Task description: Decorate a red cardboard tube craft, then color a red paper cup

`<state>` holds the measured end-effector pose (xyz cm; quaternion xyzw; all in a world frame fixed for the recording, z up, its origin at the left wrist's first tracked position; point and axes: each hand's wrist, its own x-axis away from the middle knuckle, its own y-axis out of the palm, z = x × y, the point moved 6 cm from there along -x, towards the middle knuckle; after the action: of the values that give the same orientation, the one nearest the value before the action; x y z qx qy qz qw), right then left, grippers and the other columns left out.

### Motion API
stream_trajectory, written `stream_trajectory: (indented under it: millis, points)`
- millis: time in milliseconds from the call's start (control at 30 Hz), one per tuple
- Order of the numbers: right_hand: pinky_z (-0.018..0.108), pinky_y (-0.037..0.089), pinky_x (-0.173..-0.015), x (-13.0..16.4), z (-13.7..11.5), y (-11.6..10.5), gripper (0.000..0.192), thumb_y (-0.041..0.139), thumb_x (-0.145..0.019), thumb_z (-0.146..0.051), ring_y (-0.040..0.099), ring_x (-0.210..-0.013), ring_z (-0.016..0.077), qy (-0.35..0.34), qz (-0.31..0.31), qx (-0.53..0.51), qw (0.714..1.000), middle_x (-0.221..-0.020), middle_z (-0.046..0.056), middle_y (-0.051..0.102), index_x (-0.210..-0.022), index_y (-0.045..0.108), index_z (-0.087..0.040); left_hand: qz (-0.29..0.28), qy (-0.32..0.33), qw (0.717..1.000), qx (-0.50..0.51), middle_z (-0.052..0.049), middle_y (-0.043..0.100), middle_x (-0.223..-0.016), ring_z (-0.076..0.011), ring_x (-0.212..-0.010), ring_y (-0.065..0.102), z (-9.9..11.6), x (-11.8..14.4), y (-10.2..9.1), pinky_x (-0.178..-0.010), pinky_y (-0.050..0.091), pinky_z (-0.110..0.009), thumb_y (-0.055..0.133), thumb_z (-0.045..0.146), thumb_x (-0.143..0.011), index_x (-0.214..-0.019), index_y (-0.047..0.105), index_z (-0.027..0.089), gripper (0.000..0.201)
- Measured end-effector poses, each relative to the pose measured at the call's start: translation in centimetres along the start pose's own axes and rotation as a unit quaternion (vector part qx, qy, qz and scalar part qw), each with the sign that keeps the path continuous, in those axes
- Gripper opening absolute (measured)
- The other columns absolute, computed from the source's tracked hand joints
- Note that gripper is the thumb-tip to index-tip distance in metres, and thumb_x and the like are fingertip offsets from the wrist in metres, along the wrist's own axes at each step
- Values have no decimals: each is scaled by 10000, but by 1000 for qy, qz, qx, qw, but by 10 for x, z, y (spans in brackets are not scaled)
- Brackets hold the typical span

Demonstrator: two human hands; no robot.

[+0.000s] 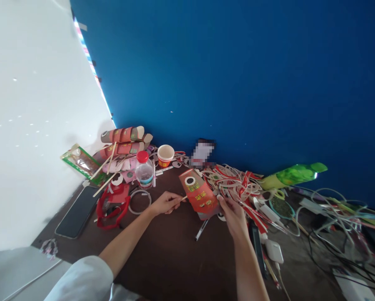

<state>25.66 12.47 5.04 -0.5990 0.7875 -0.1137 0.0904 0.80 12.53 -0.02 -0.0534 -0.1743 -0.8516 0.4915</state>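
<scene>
Cardboard sleeve (199,193), light and easily creased, is pinched at its lower edge by right hand (234,214); left hand (165,203) pinches what looks like a thin wooden stick (184,198).

Bright daylight pours in from about 10 o'clock, washing the white surface (27,104) out to glare. The dark table (175,259) stays dim. Wide-angle distortion bends the edges; a pixelated patch (202,154) sits near centre; the green bottle (292,174) gleams.
</scene>
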Motion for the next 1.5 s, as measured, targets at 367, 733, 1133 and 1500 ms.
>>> stream_trajectory:
  millis: [367,733,1133,1500]
  points:
    - [365,523,-754,-25,-79,52,365,688,-716,-547,678,-800,242,-61,-70,30,995,-811,66,731,-806,697,-193,-34,-24,999,-16,81,474,-534,-4,-293,330,-6,1,12,-316,239,-160,610,581,-801,-1012,685,82,547]
    - [292,416,-633,-36,-75,56,424,647,-731,-595,532,-619,160,-72,-88,63,991,-587,-11,570,-583,575,-204,-47,-17,998,-46,73,496,-540,-4,-306,321,-10,0,14,-322,231,-158,599,545,-825,-1025,696,76,520]
    - [334,534,-754,-35,-63,56,510,728,-663,-572,681,-882,232,-32,-154,64,985,-990,83,726,-1016,669,-209,-35,14,996,-75,56,494,-531,-24,-331,327,-3,-2,9,-349,236,-173,561,566,-843,-1029,698,66,551]
    - [279,527,-582,-18,-66,62,311,755,-681,-427,683,-716,226,0,-244,76,967,-749,30,743,-860,716,-177,-47,48,992,-107,48,506,-532,-31,-382,321,7,4,11,-389,247,-170,565,590,-830,-992,702,72,559]
